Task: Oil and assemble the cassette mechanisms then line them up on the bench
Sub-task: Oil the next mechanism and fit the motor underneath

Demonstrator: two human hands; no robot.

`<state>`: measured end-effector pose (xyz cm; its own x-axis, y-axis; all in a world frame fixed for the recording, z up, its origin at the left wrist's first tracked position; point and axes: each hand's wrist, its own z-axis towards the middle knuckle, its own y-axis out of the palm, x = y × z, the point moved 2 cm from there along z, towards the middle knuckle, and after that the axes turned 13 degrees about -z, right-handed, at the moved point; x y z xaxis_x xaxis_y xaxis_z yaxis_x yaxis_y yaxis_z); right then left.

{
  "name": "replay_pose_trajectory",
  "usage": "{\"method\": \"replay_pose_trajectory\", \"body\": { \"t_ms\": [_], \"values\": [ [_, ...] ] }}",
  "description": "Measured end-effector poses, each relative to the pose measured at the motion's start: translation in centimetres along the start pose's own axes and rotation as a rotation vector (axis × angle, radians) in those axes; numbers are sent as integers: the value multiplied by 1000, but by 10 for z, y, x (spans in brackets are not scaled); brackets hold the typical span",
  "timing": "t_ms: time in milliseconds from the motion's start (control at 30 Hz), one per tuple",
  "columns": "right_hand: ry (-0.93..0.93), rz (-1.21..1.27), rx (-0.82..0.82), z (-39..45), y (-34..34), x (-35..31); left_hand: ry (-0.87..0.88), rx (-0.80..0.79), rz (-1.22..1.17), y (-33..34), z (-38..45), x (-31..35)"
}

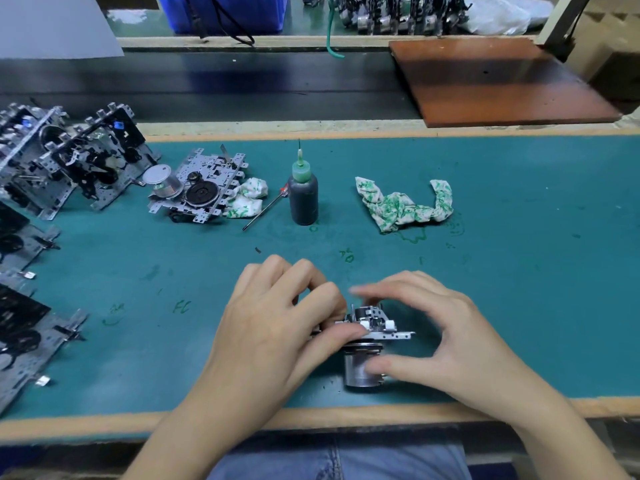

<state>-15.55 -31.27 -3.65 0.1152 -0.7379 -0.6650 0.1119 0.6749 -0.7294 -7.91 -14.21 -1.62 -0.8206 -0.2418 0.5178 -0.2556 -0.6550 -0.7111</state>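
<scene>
At lower centre, the left hand [277, 327] and right hand [426, 337] both gripped a cassette mechanism [370, 344] on the green counter [519, 271]. Behind stood an oil bottle [303, 195], a crumpled rag [405, 207] to its right, and finished mechanisms [62, 161] at upper left.

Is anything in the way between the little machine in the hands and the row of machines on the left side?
Nothing visible blocks it. The cassette mechanism sits between the left hand and right hand, and the green mat between it and the lined-up mechanisms is bare. The oil bottle stands farther back, out of that path.
</scene>
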Motion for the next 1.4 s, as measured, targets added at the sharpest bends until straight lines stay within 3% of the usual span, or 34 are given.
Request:
{"method": "replay_pose_trajectory", "body": {
  "t_ms": [100, 200, 367, 833, 1100, 1267, 1400],
  "values": [
    [43, -69, 82, -13, -3, 8, -9, 11, -1, 0, 1, 1],
    [-29, -352, 144, -23, 1, 14, -12, 32, -6, 0, 1, 1],
    [-131, -565, 225, -29, 8, 21, -14, 49, -6, 1, 2, 2],
    [-170, -703, 221, -30, 3, 18, -13, 68, -16, 3, 3, 1],
    [-128, -661, 263, -31, 12, 18, -33, 64, -34, 1, 4, 3],
    [13, -305, 366, -25, -6, 3, -74, 23, -94, -1, 3, 2],
    [-70, -253, 357, -10, -19, -19, -160, -30, -304, -12, -1, -2]
  ]
}}
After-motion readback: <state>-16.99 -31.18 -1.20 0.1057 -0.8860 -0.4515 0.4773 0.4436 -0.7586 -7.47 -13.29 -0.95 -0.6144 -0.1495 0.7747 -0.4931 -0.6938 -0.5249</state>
